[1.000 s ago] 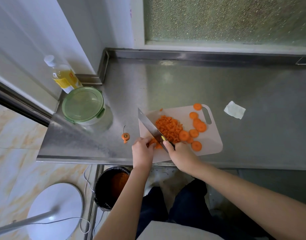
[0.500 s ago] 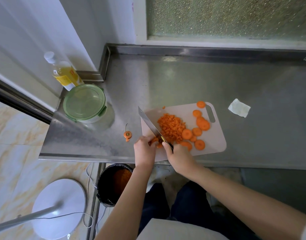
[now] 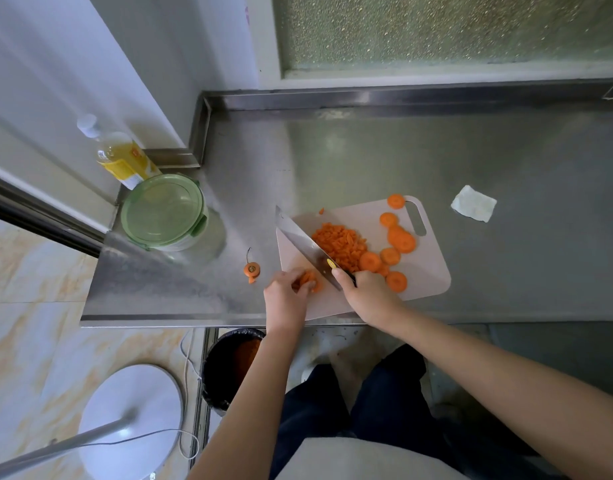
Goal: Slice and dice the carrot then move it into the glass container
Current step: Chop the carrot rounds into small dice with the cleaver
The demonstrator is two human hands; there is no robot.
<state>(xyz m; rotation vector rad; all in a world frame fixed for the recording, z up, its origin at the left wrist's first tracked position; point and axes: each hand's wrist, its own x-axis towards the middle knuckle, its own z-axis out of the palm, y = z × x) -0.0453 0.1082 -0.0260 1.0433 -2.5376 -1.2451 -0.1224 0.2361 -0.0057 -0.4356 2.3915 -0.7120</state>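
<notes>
Here, carrot [image 3: 339, 242] bright orange, lying on the pale cutting board [image 3: 426, 271]: a mound of small dice mid-board, round slices [image 3: 402, 241] scattered toward its handle. Left hand [image 3: 286, 292] curled, fingers pinching a few slices at the near edge. Right hand [image 3: 369, 294] closed around the knife [image 3: 306, 245] handle. Lidded glass container [image 3: 164, 211] well apart, left.

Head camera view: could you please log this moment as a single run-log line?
stage: dicing | right hand: grips knife | left hand: pins carrot pieces | cutting board: diced pile, whole slices | glass container: lid on
</notes>
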